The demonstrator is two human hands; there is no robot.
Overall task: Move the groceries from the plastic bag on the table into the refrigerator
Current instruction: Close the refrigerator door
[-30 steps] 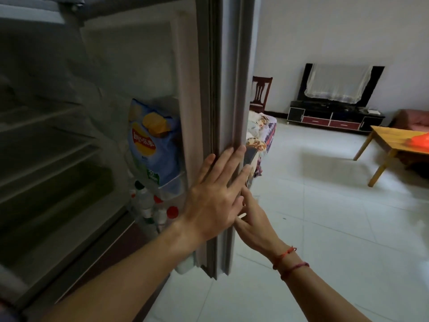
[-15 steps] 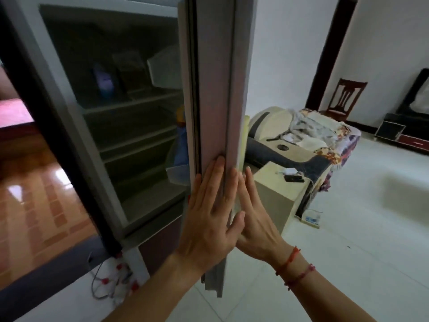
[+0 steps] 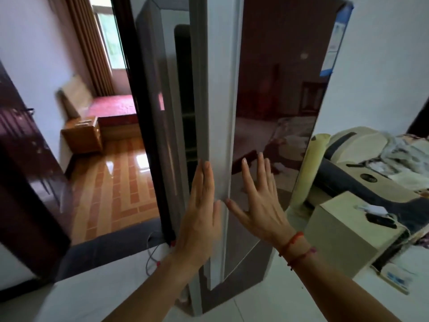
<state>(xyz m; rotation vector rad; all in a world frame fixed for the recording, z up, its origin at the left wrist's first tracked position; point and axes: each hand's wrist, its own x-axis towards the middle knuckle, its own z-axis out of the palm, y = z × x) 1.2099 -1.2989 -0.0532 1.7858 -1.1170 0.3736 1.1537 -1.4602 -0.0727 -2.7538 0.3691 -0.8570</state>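
Although a narrow dark gap is left between cabinet and door, the tall grey refrigerator (image 3: 153,77) is seen nearly closed. Shelf edges are faintly made out through the gap; contents cannot be told.

Left hand (image 3: 199,221): released, fingers straight and together, laid flat along the door's pale grey side edge (image 3: 222,101). Right hand (image 3: 260,210): released, fingers spread, pressed flat on the glossy dark-maroon door front (image 3: 274,89). Nothing is grasped by either of the hands. Two red string bracelets (image 3: 296,248) are worn on the right wrist.

A blue-and-white label (image 3: 336,40) is stuck at the door front's upper right corner. Room reflections are carried on the front.

Right of the refrigerator, a beige box-shaped cabinet (image 3: 336,247) is placed near it, with a small black object (image 3: 380,220) laid on top. Behind that, a beige-and-black padded chair (image 3: 362,145) is seen.

Left, through an open doorway, a glossy orange brick-patterned floor (image 3: 120,182), a small wooden nightstand (image 3: 81,135) and a bed with a red cover (image 3: 113,108) are seen, blurred. Thin cables with red ends (image 3: 154,259) are laid on the white tiled floor (image 3: 104,293) at the refrigerator's base.
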